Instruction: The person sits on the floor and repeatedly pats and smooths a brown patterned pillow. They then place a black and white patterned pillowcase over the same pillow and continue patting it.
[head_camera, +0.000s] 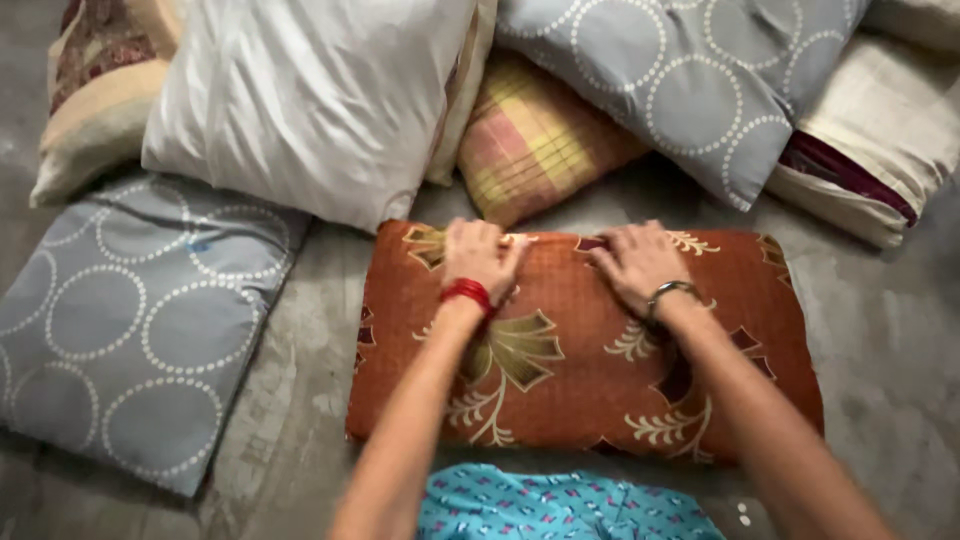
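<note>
I am pressing both hands on the far edge of the rust-orange flowered pillow (590, 350), which is lying flat on the grey floor (880, 340) in front of me. My left hand (482, 256) is curling its grip closed on the fabric there; my right hand (636, 262) is resting palm-down, fingers loosely bent. A grey circle-patterned pillow (130, 320) is lying to the left.

Single head-worn view, steeply downward and close over an orange pillow (590, 340) on a grey floor (290, 430).
</note>
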